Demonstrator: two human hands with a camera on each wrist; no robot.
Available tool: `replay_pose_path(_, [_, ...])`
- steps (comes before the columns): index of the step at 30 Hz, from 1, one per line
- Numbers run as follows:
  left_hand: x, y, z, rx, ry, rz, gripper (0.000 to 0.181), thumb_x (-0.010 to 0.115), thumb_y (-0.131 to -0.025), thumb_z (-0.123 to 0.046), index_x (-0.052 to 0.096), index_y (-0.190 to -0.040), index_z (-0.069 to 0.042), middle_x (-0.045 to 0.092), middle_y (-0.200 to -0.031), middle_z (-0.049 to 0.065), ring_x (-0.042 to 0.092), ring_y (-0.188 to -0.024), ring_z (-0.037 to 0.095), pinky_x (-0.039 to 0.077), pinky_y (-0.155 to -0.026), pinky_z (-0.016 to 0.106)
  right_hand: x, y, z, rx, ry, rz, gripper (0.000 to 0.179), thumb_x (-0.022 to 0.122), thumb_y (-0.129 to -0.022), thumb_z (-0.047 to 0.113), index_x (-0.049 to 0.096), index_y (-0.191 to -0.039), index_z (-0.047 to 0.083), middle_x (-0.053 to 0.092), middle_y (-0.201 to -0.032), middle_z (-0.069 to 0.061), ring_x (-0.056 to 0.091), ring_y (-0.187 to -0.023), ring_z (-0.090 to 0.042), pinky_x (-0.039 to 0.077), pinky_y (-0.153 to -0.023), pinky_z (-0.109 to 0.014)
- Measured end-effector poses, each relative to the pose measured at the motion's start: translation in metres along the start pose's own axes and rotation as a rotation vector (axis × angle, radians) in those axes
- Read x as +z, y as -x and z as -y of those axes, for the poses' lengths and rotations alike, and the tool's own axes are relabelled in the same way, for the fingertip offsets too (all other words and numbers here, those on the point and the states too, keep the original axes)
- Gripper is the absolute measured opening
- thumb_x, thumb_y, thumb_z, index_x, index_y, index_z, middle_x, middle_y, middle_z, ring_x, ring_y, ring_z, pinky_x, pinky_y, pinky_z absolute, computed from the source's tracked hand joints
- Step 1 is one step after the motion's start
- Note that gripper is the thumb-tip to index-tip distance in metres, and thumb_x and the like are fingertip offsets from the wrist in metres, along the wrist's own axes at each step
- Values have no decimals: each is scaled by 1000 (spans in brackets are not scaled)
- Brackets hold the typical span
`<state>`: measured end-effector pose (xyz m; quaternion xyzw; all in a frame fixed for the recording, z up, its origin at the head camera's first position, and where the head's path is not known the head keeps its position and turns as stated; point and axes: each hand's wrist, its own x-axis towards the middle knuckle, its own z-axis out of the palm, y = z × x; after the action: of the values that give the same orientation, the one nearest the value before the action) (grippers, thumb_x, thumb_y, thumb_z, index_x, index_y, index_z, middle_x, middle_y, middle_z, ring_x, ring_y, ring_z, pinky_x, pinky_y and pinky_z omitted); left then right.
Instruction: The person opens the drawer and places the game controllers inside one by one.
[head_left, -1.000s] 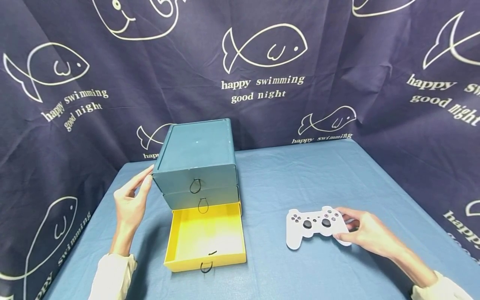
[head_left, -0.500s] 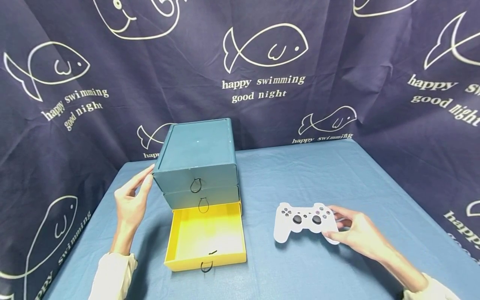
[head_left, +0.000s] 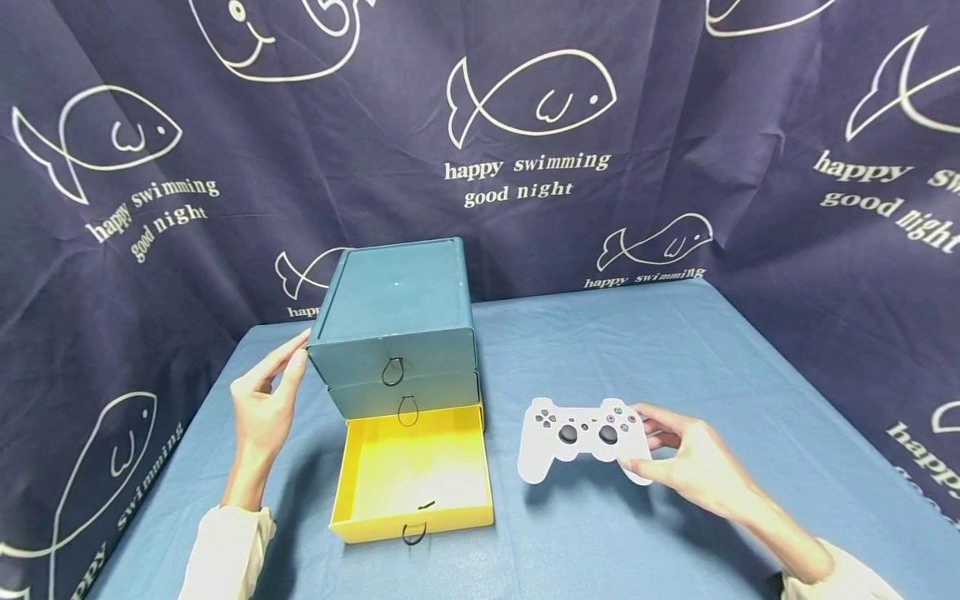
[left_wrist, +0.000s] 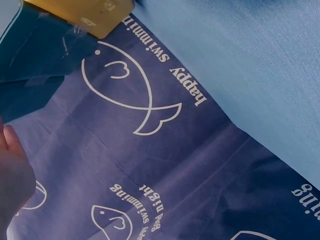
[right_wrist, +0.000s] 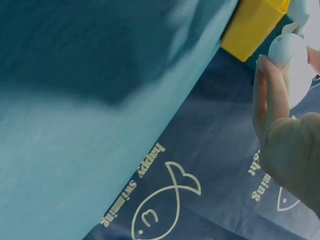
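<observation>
A white game controller [head_left: 585, 437] with two black sticks is raised above the table, tilted so its face shows. My right hand [head_left: 693, 462] grips its right end between thumb and fingers; the right wrist view has the same controller [right_wrist: 295, 65] at its edge. Left of it stands a teal drawer cabinet [head_left: 393, 287], whose bottom yellow drawer [head_left: 412, 467] is pulled out. A small dark piece [head_left: 426, 505] lies inside that drawer near its front. My left hand [head_left: 262, 408] touches the cabinet's upper left front corner with extended fingers.
Two teal drawers with black loop pulls sit closed above the yellow one; the upper drawer front [head_left: 352, 358] faces me. A blue cloth [head_left: 592, 333] covers the table. Dark blue curtains [head_left: 525, 233] with fish drawings hang behind it and at both sides.
My right hand has carried the controller to the left, toward the yellow drawer, and raised it from the table. My left hand has stayed at the cabinet's corner.
</observation>
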<state>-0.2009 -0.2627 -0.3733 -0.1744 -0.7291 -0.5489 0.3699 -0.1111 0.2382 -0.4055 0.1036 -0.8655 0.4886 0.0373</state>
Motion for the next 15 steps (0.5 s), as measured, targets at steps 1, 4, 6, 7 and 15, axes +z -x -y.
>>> replay_pose_path(1, [0, 0, 0, 0, 0, 0, 31, 63, -96, 11, 70, -126, 8, 75, -118, -3, 70, -106, 6, 48, -96, 19, 2, -1, 2, -3, -7, 1, 68, 89, -79, 9, 60, -139, -4, 70, -108, -9, 71, -89, -9, 51, -70, -23])
replay_pose_path(4, [1, 0, 0, 2, -4, -1, 31, 63, -96, 11, 70, -126, 7, 75, -118, -4, 70, -106, 6, 48, -96, 19, 6, -3, 7, -24, -38, 7, 67, 89, -79, 8, 61, -138, -4, 70, -108, -9, 72, -89, -11, 52, -69, -24])
replay_pose_path(6, [1, 0, 0, 6, -3, -2, 31, 63, -96, 11, 71, -126, 8, 75, -117, -4, 70, -105, 5, 48, -96, 19, 10, -4, 10, -42, -61, 14, 66, 88, -78, 7, 61, -137, -4, 71, -107, -9, 72, -89, -11, 52, -69, -24])
replay_pose_path(7, [1, 0, 0, 8, -1, -3, 31, 63, -96, 12, 70, -125, 8, 75, -117, -3, 70, -104, 5, 48, -96, 19, 12, -5, 12, -53, -72, 19, 66, 88, -78, 7, 61, -137, -5, 71, -106, -9, 72, -88, -12, 52, -69, -24])
replay_pose_path(15, [1, 0, 0, 11, 16, -11, 30, 63, -95, 12, 69, -125, 10, 75, -117, -2, 70, -104, 5, 48, -96, 18, 30, -13, 27, -80, -149, 62, 65, 88, -77, 5, 61, -136, -5, 71, -104, -8, 72, -88, -15, 54, -69, -26])
